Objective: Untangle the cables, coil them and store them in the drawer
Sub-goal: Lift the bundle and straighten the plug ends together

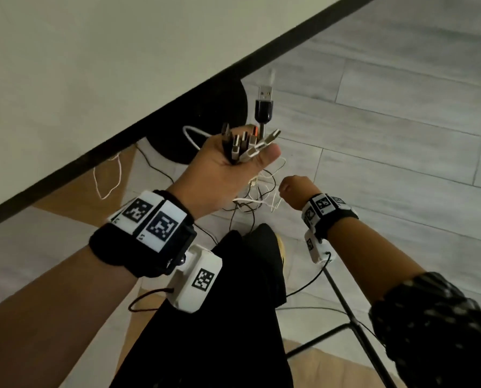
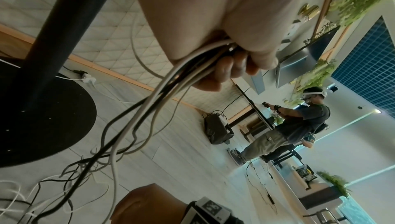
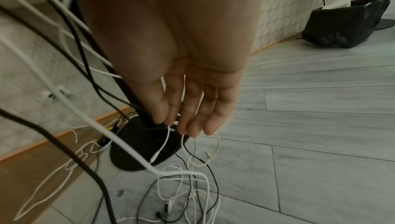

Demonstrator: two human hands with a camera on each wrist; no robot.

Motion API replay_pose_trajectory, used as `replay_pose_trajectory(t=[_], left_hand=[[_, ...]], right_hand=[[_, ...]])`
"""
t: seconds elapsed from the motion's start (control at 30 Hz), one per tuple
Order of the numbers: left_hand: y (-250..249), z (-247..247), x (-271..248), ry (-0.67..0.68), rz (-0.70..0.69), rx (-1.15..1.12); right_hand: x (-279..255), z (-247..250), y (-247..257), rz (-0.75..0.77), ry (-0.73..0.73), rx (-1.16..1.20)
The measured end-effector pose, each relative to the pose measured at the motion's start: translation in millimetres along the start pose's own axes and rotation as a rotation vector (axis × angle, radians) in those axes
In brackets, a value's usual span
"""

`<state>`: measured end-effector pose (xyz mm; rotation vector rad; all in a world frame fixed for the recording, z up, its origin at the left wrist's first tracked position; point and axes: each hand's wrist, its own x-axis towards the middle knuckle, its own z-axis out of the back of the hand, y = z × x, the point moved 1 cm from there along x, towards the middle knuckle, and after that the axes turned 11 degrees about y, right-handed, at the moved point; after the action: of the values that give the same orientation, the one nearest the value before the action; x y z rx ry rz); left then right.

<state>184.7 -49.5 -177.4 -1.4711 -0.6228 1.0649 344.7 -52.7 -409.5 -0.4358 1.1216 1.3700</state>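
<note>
My left hand [image 1: 228,166] is raised beside the table edge and grips a bundle of cable ends, several USB plugs [image 1: 247,142] sticking up out of the fist. One black USB plug [image 1: 264,107] stands taller than the others. From the fist [image 2: 237,50] black and white cables [image 2: 149,102] hang down to a tangle on the floor [image 1: 254,198]. My right hand [image 1: 292,191] is lower, to the right. Its fingers [image 3: 222,109] point straight down, and thin white cables [image 3: 183,90] run between them into the tangle [image 3: 188,185]. No drawer is in view.
A white table top [image 1: 94,65] with a dark edge fills the upper left; its black round base [image 1: 175,148] stands just behind the cables. Thin black stand legs [image 1: 345,306] cross the floor at lower right. A black bag [image 3: 342,24] and another person [image 2: 299,119] are farther off.
</note>
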Motion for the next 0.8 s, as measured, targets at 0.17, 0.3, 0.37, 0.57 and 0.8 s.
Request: replay_pose_trajectory(t=[0.17,0.3,0.37,0.57,0.8], left_hand=[[43,2,16,-0.029,0.009,0.097],[82,8,17,-0.059,-0.003,0.103],[102,9,19,-0.072,-0.030,0.135],[155,15,45,-0.139,-0.119,0.217],[196,22,80,-0.160,-0.164,0.219]], right_hand=[[53,-29,-28,-0.102,-0.014,-0.008],[95,-57,-51,-0.156,-0.034,-0.018],[119,-74,-61,-0.154,0.021,-0.017],[194,-116,-70,-0.057,0.006,-0.071],[282,-153,-75,-0.013,0.044,-0.021]])
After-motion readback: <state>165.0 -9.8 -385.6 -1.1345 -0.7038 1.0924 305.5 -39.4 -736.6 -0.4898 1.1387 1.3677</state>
